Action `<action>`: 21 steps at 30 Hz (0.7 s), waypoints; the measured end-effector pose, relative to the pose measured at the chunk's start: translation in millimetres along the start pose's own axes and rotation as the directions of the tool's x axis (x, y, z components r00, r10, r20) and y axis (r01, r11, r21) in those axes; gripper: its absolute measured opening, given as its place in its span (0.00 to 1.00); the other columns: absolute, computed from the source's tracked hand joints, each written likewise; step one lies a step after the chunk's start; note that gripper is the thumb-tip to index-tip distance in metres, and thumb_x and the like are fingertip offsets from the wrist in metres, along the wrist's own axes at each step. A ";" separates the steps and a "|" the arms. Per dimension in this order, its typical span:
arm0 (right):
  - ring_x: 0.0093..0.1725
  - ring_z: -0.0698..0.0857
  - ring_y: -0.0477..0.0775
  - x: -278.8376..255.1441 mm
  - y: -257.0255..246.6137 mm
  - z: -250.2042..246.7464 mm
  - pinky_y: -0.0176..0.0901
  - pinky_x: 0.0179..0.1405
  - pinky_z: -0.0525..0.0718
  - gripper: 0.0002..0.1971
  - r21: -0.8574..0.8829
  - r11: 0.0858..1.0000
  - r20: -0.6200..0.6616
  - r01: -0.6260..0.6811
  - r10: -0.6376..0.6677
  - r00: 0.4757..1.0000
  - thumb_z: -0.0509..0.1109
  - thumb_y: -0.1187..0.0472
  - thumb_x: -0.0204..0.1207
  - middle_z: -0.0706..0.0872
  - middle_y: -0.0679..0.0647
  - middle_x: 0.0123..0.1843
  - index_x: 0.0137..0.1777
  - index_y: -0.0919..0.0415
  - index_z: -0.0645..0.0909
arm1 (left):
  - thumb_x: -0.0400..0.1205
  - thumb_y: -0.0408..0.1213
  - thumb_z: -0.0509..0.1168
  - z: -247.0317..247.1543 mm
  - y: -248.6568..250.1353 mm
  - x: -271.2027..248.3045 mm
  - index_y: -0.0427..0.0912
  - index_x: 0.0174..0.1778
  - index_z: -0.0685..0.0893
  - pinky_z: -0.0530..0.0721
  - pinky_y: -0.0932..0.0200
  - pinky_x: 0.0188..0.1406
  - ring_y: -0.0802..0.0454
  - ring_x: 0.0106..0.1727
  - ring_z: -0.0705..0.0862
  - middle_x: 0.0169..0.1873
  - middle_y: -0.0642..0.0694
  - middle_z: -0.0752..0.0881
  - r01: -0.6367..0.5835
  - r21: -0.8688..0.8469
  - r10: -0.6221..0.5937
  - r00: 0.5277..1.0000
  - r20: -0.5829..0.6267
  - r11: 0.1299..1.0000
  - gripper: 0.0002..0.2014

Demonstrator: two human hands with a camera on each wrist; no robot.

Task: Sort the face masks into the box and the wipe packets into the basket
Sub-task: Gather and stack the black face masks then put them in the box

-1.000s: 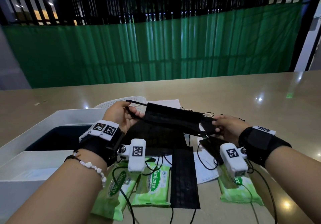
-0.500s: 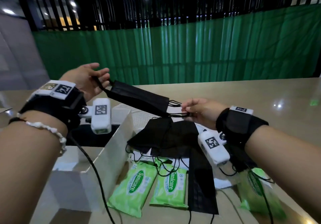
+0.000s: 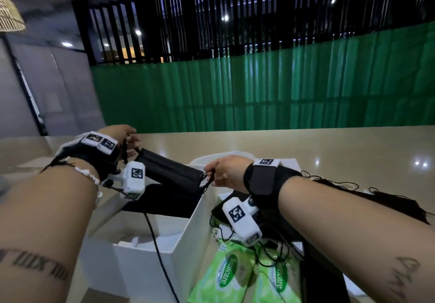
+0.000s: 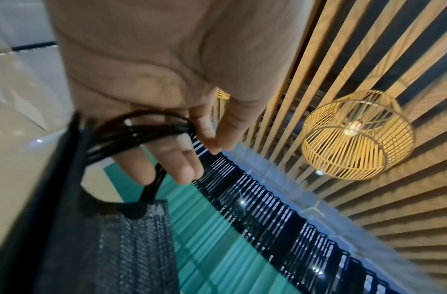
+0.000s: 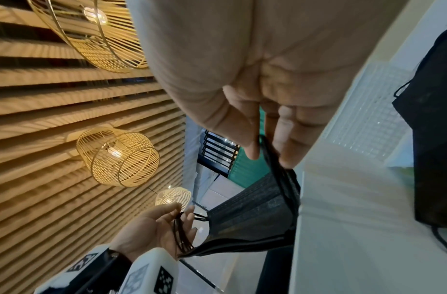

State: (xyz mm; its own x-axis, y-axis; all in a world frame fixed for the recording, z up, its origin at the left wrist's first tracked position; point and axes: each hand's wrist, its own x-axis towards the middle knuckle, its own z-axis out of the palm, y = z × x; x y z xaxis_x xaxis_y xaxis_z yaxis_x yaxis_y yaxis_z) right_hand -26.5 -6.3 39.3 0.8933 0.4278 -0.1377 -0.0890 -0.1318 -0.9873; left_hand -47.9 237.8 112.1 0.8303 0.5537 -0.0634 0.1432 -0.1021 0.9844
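Note:
A small stack of black face masks point(image 3: 169, 170) hangs stretched between my hands, over the open white box point(image 3: 186, 234). My left hand point(image 3: 128, 138) pinches the ear loops point(image 4: 141, 130) at its far end, raised above the box's left side. My right hand point(image 3: 217, 172) pinches the loops point(image 5: 269, 159) at the other end, just over the box's right wall. The masks point(image 5: 255, 214) sag slightly between both hands. Two green wipe packets point(image 3: 223, 276) lie on the table under my right forearm. The white mesh basket point(image 3: 211, 159) stands behind my right hand.
More black masks point(image 3: 280, 229) lie in a tangled pile right of the box, their loops trailing over the wipe packets. The box has a dark far compartment point(image 3: 164, 204) and a white near one. A black cable point(image 3: 160, 255) from my left wrist hangs across the box.
Both hands have carried the stretched masks leftward, from above the pile on the table to above the box. My view has turned left with them.

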 end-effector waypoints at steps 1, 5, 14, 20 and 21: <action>0.39 0.78 0.50 1.6 0.8 2.0 0.37 0.41 0.82 0.16 -0.036 0.999 0.004 0.000 0.000 1.000 0.53 0.79 0.79 0.77 0.54 0.40 0.39 0.62 0.78 | 0.86 0.36 0.52 -0.8 -6.1 4.7 0.41 0.31 0.71 0.70 0.61 0.29 0.58 0.11 0.77 0.05 0.50 0.70 -0.004 0.031 0.004 1.000 0.000 1.000 0.16; 0.49 0.77 0.48 3.0 6.6 0.3 0.36 0.47 0.75 0.14 -0.338 0.939 -0.012 0.067 -0.076 0.997 0.61 0.72 0.75 0.79 0.46 0.43 0.51 0.54 0.81 | 0.85 0.35 0.54 4.4 -35.0 18.9 0.39 0.30 0.70 0.74 0.60 0.30 0.48 0.24 0.76 0.15 0.43 0.76 0.121 0.261 -0.133 0.991 0.028 0.958 0.16; 0.43 0.75 0.45 -6.4 29.4 -63.7 0.35 0.41 0.72 0.08 -0.442 0.897 -0.195 0.024 -0.122 0.973 0.64 0.66 0.77 0.77 0.44 0.39 0.44 0.52 0.79 | 0.84 0.41 0.59 17.7 -30.4 1.8 0.39 0.53 0.77 0.69 0.59 0.33 0.45 0.34 0.77 0.37 0.42 0.77 0.082 0.455 -0.120 0.991 0.055 0.886 0.09; 0.43 0.77 0.47 -24.3 47.8 -127.8 0.40 0.41 0.74 0.11 -0.347 0.936 -0.278 -0.063 -0.038 0.960 0.63 0.66 0.78 0.79 0.49 0.41 0.38 0.51 0.79 | 0.84 0.43 0.61 58.0 23.6 -26.9 0.46 0.46 0.80 0.76 0.59 0.37 0.52 0.33 0.80 0.35 0.49 0.82 -0.083 0.398 0.020 0.987 0.161 0.914 0.06; 0.41 0.76 0.45 -29.7 51.1 -138.4 0.40 0.39 0.74 0.10 -0.321 0.943 -0.290 -0.084 -0.013 0.957 0.63 0.66 0.79 0.80 0.48 0.41 0.38 0.51 0.79 | 0.85 0.44 0.60 69.2 30.3 -35.6 0.47 0.47 0.79 0.77 0.58 0.39 0.52 0.35 0.81 0.36 0.49 0.82 -0.113 0.387 0.031 0.977 0.212 0.915 0.06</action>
State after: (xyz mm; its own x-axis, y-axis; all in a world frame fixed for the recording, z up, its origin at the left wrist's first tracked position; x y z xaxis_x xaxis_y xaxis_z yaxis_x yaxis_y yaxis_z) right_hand 3.4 -149.5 4.0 0.9838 0.1520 -0.0954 -0.0176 -0.4474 -0.8942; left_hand -35.8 157.8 132.9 0.9296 0.3625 -0.0666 0.2460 -0.4754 0.8447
